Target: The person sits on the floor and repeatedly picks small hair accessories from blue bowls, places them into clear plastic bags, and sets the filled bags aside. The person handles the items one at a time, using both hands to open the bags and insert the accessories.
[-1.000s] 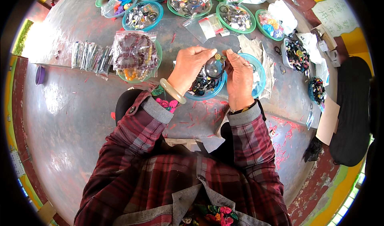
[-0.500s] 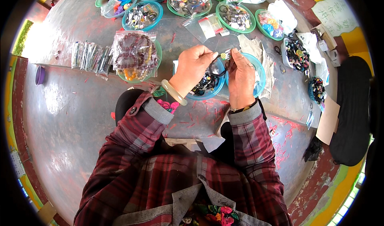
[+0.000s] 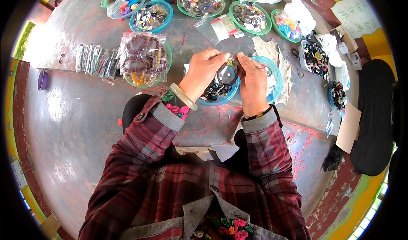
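My left hand [image 3: 205, 68] pinches a black hair tie [image 3: 227, 82] between thumb and fingertips, and its loop hangs down between my hands. On the tie, close to the left fingertips, sits a small yellow pineapple-shaped charm [image 3: 230, 62]. My right hand [image 3: 254, 79] has its thumb and fingers closed on the right side of the loop. Beneath them stands a blue bowl [image 3: 230, 96] holding many dark ties with small charms. A second blue bowl [image 3: 278, 78], with pale pieces in it, is partly covered by my right hand.
Left of my hands are a bag of dark beaded bracelets [image 3: 142, 55] and a row of bagged slim items [image 3: 96, 60]. Several bowls of bagged trinkets line the far side, one a green bowl [image 3: 268, 27]. A white tray [image 3: 302, 60] of ties stands right, near scissors [image 3: 300, 73].
The charm has turned and moved slightly left, and the tie now hangs as a rounder, more open loop. My right hand has shifted a little left.
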{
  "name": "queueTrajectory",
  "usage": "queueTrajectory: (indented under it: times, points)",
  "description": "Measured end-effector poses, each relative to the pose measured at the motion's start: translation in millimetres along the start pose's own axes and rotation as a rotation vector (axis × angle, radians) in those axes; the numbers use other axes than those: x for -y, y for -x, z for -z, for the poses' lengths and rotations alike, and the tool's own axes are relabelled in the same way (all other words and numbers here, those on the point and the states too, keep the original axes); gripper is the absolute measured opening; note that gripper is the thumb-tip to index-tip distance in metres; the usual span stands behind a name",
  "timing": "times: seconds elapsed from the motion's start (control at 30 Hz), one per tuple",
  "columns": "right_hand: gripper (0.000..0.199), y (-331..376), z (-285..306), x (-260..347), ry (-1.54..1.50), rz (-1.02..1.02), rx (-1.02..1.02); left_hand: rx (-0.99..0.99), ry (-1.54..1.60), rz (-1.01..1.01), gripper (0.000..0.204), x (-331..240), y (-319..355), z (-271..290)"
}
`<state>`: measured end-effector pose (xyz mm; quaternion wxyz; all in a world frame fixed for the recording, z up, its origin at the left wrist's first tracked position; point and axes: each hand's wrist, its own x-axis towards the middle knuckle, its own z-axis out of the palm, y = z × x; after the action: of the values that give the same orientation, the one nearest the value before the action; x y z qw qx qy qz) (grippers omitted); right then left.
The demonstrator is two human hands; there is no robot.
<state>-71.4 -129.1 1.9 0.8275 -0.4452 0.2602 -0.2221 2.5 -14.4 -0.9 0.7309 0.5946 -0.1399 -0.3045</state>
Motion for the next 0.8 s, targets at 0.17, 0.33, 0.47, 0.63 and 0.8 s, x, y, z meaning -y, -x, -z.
queueTrajectory:
  times: [0.17, 0.33, 0.47, 0.63, 0.8]
  points:
    - [0.016, 1, 0, 3, 0.021, -0.022, -0.005, -0.072, -0.008, 0.006, 0.017, 0, 0, 1]
    - [0.015, -4, 4, 8, 0.053, -0.099, -0.037, -0.158, 0.203, 0.059, 0.016, -3, -1, 4]
    - [0.01, -6, 7, 0, 0.182, -0.051, 0.092, -0.141, 0.168, 0.036, 0.016, -1, -3, 7]
    - [0.008, -5, 5, 2, 0.181, -0.01, 0.122, -0.112, 0.22, 0.048, 0.017, -1, -2, 8]
    - [0.009, -6, 6, 1, 0.175, -0.005, 0.122, 0.048, 0.333, 0.122, 0.018, -4, 0, 8]
